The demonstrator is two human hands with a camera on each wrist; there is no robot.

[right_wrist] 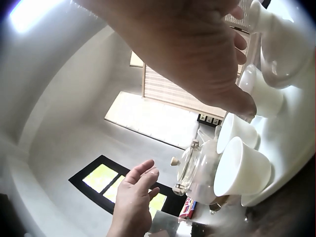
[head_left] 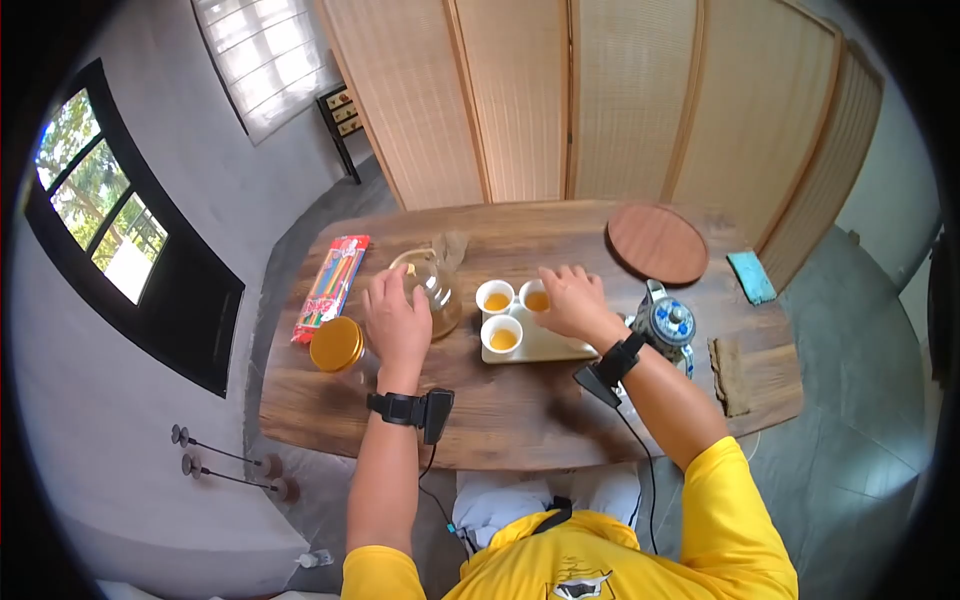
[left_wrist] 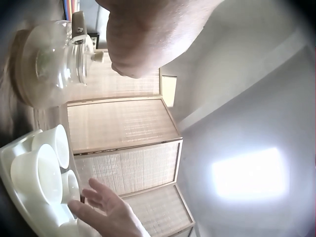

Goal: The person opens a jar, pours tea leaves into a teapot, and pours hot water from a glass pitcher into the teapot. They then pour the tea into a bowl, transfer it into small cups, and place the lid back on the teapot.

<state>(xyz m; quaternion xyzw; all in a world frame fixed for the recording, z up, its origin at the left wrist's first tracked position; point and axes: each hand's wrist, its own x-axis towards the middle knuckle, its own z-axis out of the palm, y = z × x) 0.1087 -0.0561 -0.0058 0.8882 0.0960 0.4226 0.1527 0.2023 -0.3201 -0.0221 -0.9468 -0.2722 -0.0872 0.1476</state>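
A person's left hand (head_left: 397,318), fingers relaxed and holding nothing, hovers just beside the glass teapot (head_left: 432,286), while the right hand (head_left: 566,298) rests loosely open beside a teacup (head_left: 536,297).

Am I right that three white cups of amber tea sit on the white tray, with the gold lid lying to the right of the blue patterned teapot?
Not quite: in the head view the gold lid lies at the table's left, beside the glass teapot, far from the blue patterned teapot. The cups and tray are as described.

Glass teapot (head_left: 432,285) partly behind left hand (head_left: 397,322)
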